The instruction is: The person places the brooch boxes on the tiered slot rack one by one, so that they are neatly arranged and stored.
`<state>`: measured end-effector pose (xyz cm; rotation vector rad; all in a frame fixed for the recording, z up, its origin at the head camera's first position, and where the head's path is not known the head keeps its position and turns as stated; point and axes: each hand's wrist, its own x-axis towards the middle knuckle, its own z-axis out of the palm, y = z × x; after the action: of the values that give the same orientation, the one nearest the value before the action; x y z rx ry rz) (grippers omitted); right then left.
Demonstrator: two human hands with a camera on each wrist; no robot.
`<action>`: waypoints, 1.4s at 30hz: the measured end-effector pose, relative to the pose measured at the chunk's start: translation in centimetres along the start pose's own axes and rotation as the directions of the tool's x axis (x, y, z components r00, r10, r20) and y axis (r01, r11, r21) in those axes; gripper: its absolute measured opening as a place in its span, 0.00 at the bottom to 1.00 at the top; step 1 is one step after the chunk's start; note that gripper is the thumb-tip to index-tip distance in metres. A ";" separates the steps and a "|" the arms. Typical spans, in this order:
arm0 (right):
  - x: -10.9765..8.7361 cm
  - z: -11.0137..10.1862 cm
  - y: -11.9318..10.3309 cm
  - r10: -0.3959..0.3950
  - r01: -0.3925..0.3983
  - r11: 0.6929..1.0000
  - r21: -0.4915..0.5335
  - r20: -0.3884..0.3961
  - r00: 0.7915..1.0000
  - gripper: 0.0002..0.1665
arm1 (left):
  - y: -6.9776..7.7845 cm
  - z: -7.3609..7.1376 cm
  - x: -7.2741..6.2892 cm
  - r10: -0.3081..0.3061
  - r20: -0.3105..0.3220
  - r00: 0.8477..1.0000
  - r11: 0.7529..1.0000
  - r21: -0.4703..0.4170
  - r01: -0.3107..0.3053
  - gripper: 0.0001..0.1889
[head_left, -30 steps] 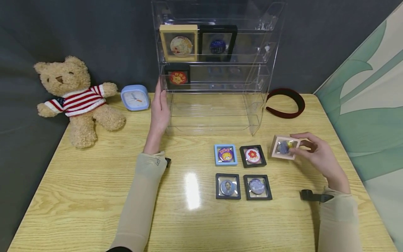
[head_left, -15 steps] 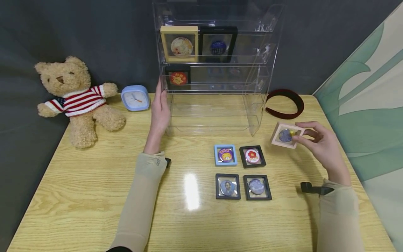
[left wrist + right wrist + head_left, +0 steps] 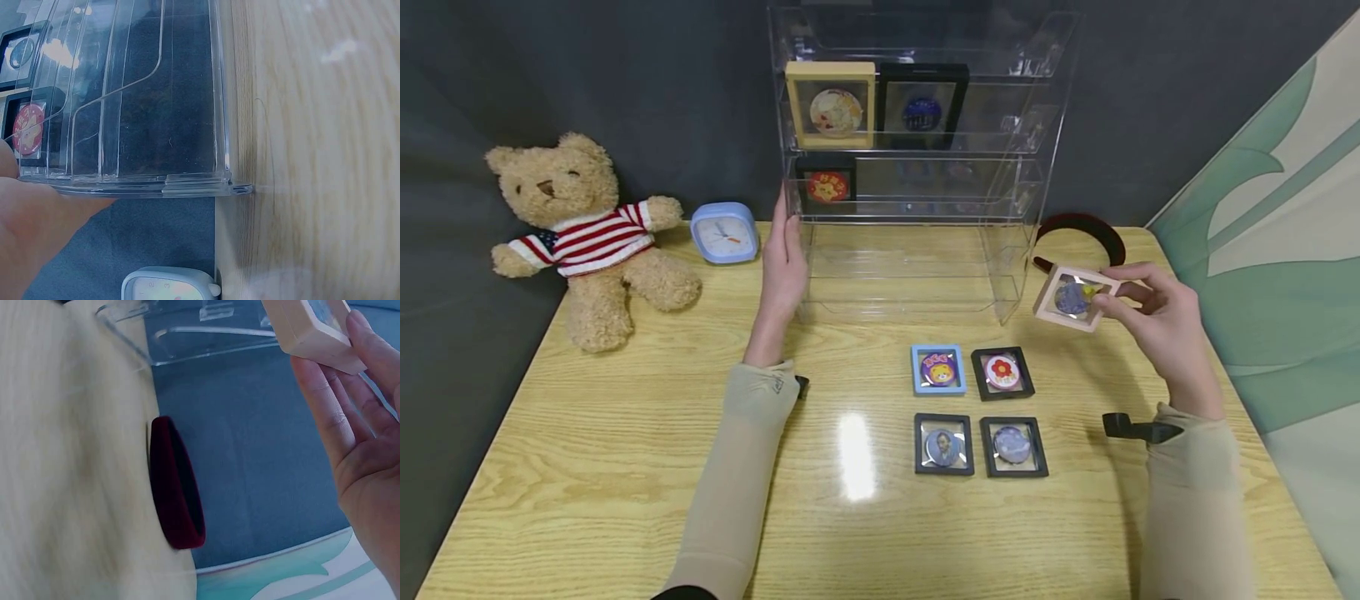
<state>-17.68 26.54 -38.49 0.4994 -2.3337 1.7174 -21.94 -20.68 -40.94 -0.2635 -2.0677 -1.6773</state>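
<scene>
My right hand (image 3: 1172, 329) pinches a pale pink square frame (image 3: 1054, 310) by its right side, thumb in front. A blue and yellow round badge (image 3: 1072, 297) shows inside it. The frame is raised off the table and tilted; the right wrist view shows its edge (image 3: 312, 347) between thumb and fingers. My left hand (image 3: 782, 271) holds the left side of a clear acrylic display rack (image 3: 898, 312), thumb at the front edge. On the rack stand a cream frame (image 3: 793, 108), a black frame (image 3: 961, 92) and, one tier lower, a smaller black frame (image 3: 802, 200) with a red badge.
On the table (image 3: 625, 467) lie a blue frame (image 3: 916, 373) and several black frames, one with a red flower badge (image 3: 1002, 371). A teddy bear (image 3: 598, 246) and blue clock (image 3: 725, 233) are left of the rack; a dark red headband (image 3: 1093, 225) lies right.
My right hand has lifted the pink frame away from the table, up and slightly left, so it now overlaps the headband in the head view. My left hand stays at the rack.
</scene>
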 end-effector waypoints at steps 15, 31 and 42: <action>4.3 3.5 -2.5 -0.092 0.092 0.982 0.168 -0.006 0.996 0.11 | -0.3 -0.1 0.1 0.011 -0.012 1.000 1.000 -0.001 -0.011 0.28; 8.0 7.3 -5.3 -0.179 0.179 0.971 0.160 -0.013 0.984 0.08 | -0.3 0.0 0.1 0.014 0.001 1.000 1.000 0.009 -0.014 0.28; 11.5 10.2 -6.3 -0.312 0.313 0.950 -0.002 0.054 0.948 0.09 | -0.3 0.1 0.1 0.017 -0.002 1.000 1.000 0.008 -0.017 0.28</action>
<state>-25.51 13.43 -31.90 0.8713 -2.1531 1.5594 -22.20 -20.72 -41.19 -0.2759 -2.0643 -1.6589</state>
